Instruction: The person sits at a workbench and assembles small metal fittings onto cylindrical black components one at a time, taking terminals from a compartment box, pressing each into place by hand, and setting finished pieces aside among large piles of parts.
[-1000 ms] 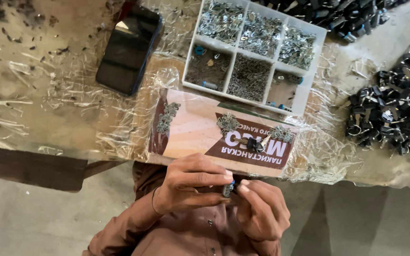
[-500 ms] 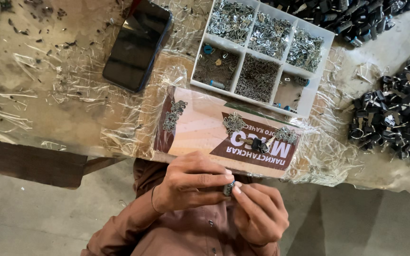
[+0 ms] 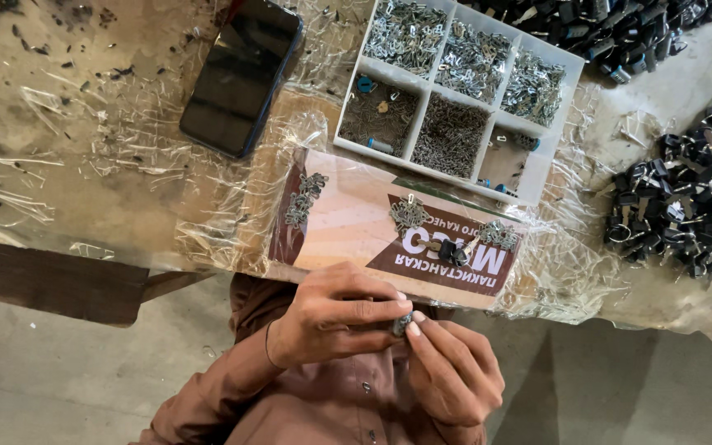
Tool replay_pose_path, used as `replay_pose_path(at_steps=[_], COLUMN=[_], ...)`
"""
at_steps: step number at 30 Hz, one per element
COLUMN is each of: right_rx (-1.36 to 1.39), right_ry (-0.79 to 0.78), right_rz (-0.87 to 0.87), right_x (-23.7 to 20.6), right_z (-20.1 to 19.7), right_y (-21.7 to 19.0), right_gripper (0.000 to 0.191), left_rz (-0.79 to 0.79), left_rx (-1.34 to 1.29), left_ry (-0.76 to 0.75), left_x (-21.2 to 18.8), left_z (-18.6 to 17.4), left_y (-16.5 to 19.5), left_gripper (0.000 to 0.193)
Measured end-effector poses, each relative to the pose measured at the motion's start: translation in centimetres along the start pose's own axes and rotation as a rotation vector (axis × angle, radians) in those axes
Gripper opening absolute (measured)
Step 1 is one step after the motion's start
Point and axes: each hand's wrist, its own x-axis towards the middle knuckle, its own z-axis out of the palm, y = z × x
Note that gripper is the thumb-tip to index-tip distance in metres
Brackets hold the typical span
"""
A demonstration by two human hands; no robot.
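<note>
My left hand [image 3: 335,317] and my right hand [image 3: 455,371] meet in front of my chest, just below the table's near edge. Between their fingertips they pinch a small dark metal part [image 3: 401,323], mostly hidden by the fingers. Just beyond the hands lies a brown and pink printed card [image 3: 356,235] under clear plastic. Small clusters of silvery metal pieces [image 3: 409,214] sit on it. Behind the card stands a white compartment tray [image 3: 539,177] filled with several sorts of small metal parts.
A dark phone [image 3: 241,74] lies at the back left of the plastic-covered table. Heaps of black parts [image 3: 686,206] lie at the right and at the top right [image 3: 620,29]. A dark wooden bench [image 3: 59,284] stands below the table on the left.
The view has shifted slightly over the table. Both hands stay together on the small part, with only slight finger movement.
</note>
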Motion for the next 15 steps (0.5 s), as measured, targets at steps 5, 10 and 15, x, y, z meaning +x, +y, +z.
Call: replay_pose_path(at_steps=[5,10,15], right_rx=[0.326,0.592,0.224], right_ry=[-0.072,-0.151,-0.183], right_rz=[0.37,0.711,0.292], right_x=[-1.8,-3.1,-0.7], right_z=[-0.6,0.4,3.8], right_y=[1.3,2.6,2.6], right_gripper=[0.02,0.019,0.027], left_rz=[0.09,0.051,-0.054], left_rx=[0.075,-0.011,-0.211], left_ry=[0.002,-0.018,0.06], left_x=[0.1,-0.1,-0.4], left_z=[-0.3,-0.2,-0.8], left_y=[0.1,0.0,0.0], left_gripper=[0.041,0.038,0.044])
